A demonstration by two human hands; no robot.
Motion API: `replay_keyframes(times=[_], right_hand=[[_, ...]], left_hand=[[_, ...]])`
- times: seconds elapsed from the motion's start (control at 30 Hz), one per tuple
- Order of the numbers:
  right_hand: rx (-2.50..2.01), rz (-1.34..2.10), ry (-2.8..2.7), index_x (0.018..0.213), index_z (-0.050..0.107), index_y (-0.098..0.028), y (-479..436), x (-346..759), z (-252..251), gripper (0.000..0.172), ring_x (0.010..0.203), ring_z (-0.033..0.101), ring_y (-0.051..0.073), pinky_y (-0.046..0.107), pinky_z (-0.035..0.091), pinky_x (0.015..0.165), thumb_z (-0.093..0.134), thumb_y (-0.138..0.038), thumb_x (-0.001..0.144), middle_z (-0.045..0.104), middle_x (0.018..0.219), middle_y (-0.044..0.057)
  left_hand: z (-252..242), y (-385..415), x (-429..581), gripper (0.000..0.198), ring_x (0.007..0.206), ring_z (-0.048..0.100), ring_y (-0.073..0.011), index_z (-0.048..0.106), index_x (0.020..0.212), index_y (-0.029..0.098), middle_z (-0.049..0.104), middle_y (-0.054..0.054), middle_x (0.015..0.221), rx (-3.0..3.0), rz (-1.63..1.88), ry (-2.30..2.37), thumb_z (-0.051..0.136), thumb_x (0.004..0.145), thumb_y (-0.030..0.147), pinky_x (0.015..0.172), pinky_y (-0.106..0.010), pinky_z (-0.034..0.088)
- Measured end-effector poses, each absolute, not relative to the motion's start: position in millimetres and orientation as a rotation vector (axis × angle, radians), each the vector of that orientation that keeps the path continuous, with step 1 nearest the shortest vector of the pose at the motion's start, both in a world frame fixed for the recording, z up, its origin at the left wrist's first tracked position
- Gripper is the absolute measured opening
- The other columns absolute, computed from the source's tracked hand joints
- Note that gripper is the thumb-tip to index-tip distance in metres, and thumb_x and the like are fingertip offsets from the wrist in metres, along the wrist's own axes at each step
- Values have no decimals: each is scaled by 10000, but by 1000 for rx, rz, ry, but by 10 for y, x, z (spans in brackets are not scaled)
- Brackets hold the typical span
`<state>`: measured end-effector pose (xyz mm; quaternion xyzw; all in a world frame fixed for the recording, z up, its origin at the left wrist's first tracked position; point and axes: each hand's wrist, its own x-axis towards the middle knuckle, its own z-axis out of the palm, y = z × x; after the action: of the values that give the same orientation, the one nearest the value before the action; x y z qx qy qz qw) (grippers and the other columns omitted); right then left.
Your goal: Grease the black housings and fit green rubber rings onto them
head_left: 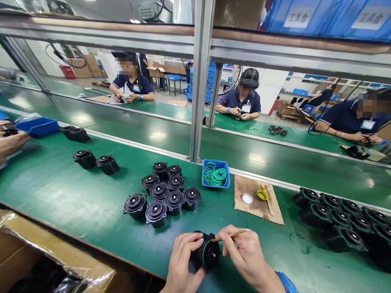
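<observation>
1. Green table [92, 194]: front edge, beneath black canister [211, 256].
2. Black canister: tilted, gripped in left hand [184, 259]; best held steady.
3. Thin brush [214, 239]: pinched in right hand [247, 254], tip at green ring [204, 252]; best pressed lightly.
4. Green ring: seated around canister's top; best left unshifted.

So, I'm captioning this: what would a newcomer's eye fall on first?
Probably the bright green rings heaped in a blue tray, just right of the metal post. Then, at the front, the left hand holds a black housing with a green ring on it, while the right hand holds a thin tool at its edge.
</observation>
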<state>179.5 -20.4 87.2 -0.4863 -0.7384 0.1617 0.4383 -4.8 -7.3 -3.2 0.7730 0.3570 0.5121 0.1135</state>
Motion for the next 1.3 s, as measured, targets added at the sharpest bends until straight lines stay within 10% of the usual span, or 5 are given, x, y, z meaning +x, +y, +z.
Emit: replay_keyframes(times=[0.6, 1.3], right_hand=[[-785, 215, -2325, 750, 480, -216, -360, 1816, 876, 346, 496, 446, 147, 306, 346, 536, 268, -229, 1024, 567, 578, 7], [-685, 267, -2250, 805, 485, -213, -134, 1789, 862, 398, 557, 449, 152, 296, 376, 576, 210, -293, 1081, 592, 649, 13]], left_hand=[[217, -29, 8, 454, 832, 669, -204, 564, 997, 221, 701, -24, 928, 2148, 1295, 1047, 733, 612, 50, 724, -336, 566], [192, 5, -31, 436, 879, 682, -224, 603, 993, 221, 700, -28, 956, 2038, 1216, 1078, 829, 627, 147, 763, -356, 573]])
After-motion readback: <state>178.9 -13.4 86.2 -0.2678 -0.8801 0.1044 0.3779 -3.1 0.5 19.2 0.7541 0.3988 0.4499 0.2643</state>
